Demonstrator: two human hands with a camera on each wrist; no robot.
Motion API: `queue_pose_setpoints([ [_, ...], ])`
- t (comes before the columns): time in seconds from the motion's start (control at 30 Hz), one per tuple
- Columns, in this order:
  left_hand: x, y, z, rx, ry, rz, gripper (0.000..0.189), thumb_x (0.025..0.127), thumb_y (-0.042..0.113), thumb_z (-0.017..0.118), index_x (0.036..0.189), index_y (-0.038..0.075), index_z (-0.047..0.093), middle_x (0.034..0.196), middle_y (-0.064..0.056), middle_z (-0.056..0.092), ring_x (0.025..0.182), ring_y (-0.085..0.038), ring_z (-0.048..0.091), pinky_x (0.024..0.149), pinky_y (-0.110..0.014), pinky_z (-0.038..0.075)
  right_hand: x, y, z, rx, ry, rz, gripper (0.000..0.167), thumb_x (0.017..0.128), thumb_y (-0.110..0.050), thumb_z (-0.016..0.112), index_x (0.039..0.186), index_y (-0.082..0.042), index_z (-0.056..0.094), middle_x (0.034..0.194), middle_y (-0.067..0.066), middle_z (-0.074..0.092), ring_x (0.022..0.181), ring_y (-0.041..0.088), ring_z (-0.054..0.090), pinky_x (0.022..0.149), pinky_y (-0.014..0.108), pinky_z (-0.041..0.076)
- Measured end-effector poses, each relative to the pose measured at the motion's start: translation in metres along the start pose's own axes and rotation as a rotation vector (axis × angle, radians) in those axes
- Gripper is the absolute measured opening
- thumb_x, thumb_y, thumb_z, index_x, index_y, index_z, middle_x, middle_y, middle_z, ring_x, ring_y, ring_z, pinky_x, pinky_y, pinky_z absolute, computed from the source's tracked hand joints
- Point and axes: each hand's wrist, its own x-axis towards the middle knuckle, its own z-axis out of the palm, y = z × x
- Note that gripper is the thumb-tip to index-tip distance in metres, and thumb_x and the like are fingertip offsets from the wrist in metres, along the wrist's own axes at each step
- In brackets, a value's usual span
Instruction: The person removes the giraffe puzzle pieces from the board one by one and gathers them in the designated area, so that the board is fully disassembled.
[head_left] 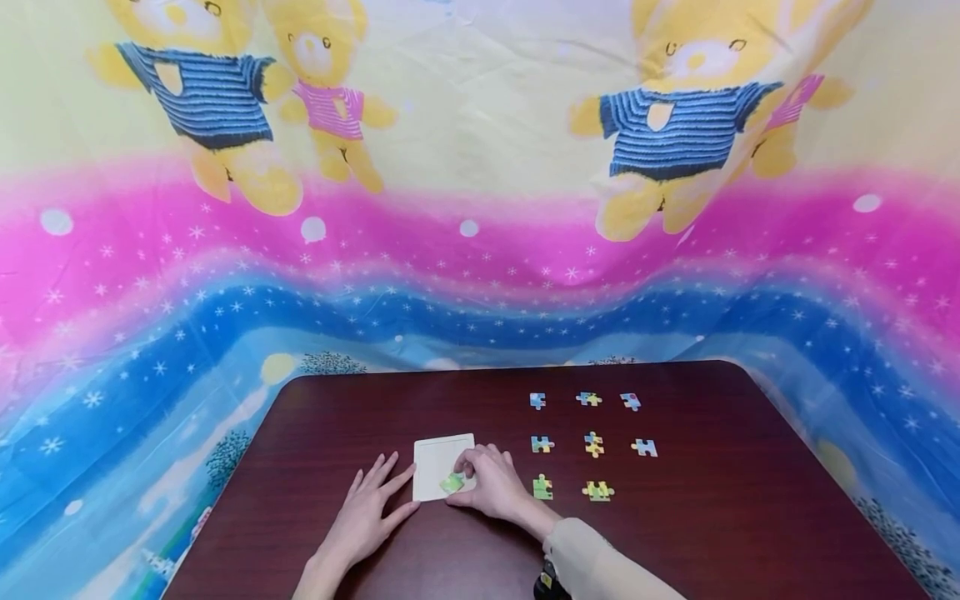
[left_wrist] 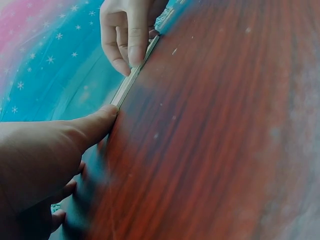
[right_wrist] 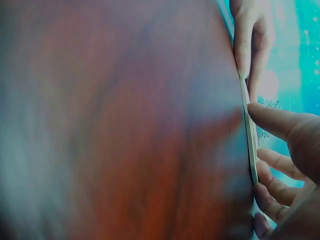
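Observation:
In the head view a white square board (head_left: 432,462) with a thin raised border lies left of the table's middle. On its lower right part is a green jigsaw piece (head_left: 452,483). My right hand (head_left: 491,483) has the piece between thumb and curved index finger, with the thumb at the board's near edge. My left hand (head_left: 365,510) rests flat with spread fingers, thumb and fingertips against the board's left side. The left wrist view shows the board's edge (left_wrist: 127,86) side-on, my left thumb (left_wrist: 102,120) touching its end. In the right wrist view the piece is hidden.
Several jigsaw pieces (head_left: 595,444) lie apart in rows to the right of the board, the nearest-row ones close by my right forearm. The dark red-brown table (head_left: 712,517) has rounded far corners. Behind it hangs a printed bear curtain (head_left: 465,275).

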Motion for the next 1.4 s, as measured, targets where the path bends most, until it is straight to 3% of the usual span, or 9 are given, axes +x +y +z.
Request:
queue_pose_setpoints([
  [0.13, 0.0, 0.0, 0.0, -0.001, 0.001, 0.004, 0.058, 0.102, 0.045, 0.076, 0.154, 0.02, 0.067, 0.171, -0.019, 0.049, 0.165, -0.046, 0.037, 0.131, -0.075, 0.026, -0.002, -0.001, 0.002, -0.011, 0.015, -0.008, 0.033, 0.081, -0.034, 0.099, 0.099, -0.019, 0.077, 0.088, -0.005, 0.065, 0.085, 0.004, 0.045, 0.079, 0.029, 0.029],
  [0.23, 0.0, 0.0, 0.0, 0.003, -0.001, 0.004, 0.058, 0.102, 0.045, 0.076, 0.154, 0.02, 0.067, 0.171, -0.019, 0.049, 0.165, -0.045, 0.037, 0.131, -0.075, 0.026, -0.003, 0.0, 0.001, 0.022, -0.01, -0.014, 0.024, 0.086, -0.026, 0.096, 0.104, -0.021, 0.081, 0.092, -0.004, 0.066, 0.089, 0.006, 0.047, 0.081, 0.03, 0.028],
  [0.43, 0.0, -0.001, 0.0, 0.007, -0.005, -0.001, 0.059, 0.102, 0.046, 0.077, 0.154, 0.021, 0.067, 0.171, -0.018, 0.05, 0.165, -0.045, 0.038, 0.132, -0.074, 0.026, -0.005, 0.003, -0.001, 0.048, -0.037, -0.022, 0.039, 0.085, -0.023, 0.097, 0.118, -0.017, 0.077, 0.099, -0.003, 0.067, 0.095, 0.01, 0.052, 0.084, 0.032, 0.032],
  [0.67, -0.001, -0.001, 0.001, -0.004, -0.013, 0.004, 0.059, 0.103, 0.048, 0.075, 0.155, 0.021, 0.066, 0.172, -0.017, 0.049, 0.165, -0.044, 0.037, 0.132, -0.074, 0.025, -0.005, 0.003, 0.004, 0.031, 0.02, 0.002, 0.031, 0.079, -0.022, 0.1, 0.097, -0.015, 0.076, 0.1, -0.003, 0.068, 0.096, 0.011, 0.053, 0.083, 0.029, 0.034],
  [0.83, -0.001, -0.001, 0.0, -0.007, -0.01, -0.002, 0.059, 0.102, 0.048, 0.075, 0.155, 0.022, 0.066, 0.172, -0.016, 0.049, 0.166, -0.044, 0.036, 0.133, -0.073, 0.025, -0.005, 0.004, 0.003, 0.064, 0.028, 0.0, 0.03, 0.079, -0.018, 0.1, 0.096, -0.014, 0.075, 0.102, -0.002, 0.07, 0.098, 0.013, 0.053, 0.084, 0.03, 0.034],
  [1.0, -0.001, -0.001, 0.0, 0.003, -0.008, -0.001, 0.059, 0.102, 0.048, 0.075, 0.154, 0.021, 0.067, 0.172, -0.017, 0.049, 0.165, -0.044, 0.037, 0.132, -0.073, 0.025, -0.004, 0.006, -0.002, 0.167, 0.026, 0.009, 0.033, 0.08, -0.011, 0.098, 0.1, -0.01, 0.072, 0.095, 0.003, 0.071, 0.09, 0.016, 0.055, 0.086, 0.03, 0.034],
  [1.13, 0.0, -0.001, 0.0, 0.007, -0.01, -0.003, 0.059, 0.102, 0.048, 0.076, 0.154, 0.021, 0.067, 0.172, -0.017, 0.049, 0.165, -0.044, 0.038, 0.132, -0.074, 0.026, -0.002, 0.009, -0.005, 0.242, 0.021, -0.004, 0.033, 0.082, -0.002, 0.094, 0.103, -0.007, 0.07, 0.089, 0.006, 0.071, 0.081, 0.015, 0.06, 0.083, 0.023, 0.043],
  [1.23, 0.0, -0.001, -0.001, 0.007, -0.012, -0.005, 0.059, 0.102, 0.048, 0.076, 0.154, 0.022, 0.066, 0.172, -0.017, 0.049, 0.165, -0.044, 0.037, 0.132, -0.074, 0.026, -0.001, 0.011, -0.006, 0.25, 0.01, -0.019, 0.036, 0.082, 0.0, 0.093, 0.11, -0.006, 0.072, 0.088, 0.004, 0.07, 0.076, 0.011, 0.062, 0.074, 0.02, 0.049],
  [1.4, 0.001, 0.0, -0.001, 0.006, -0.018, -0.009, 0.06, 0.102, 0.049, 0.075, 0.155, 0.022, 0.066, 0.172, -0.017, 0.049, 0.165, -0.044, 0.037, 0.131, -0.075, 0.026, 0.0, 0.014, -0.006, 0.221, -0.015, -0.015, 0.041, 0.085, -0.007, 0.093, 0.121, -0.008, 0.075, 0.088, 0.001, 0.071, 0.075, 0.005, 0.059, 0.078, 0.022, 0.047],
])
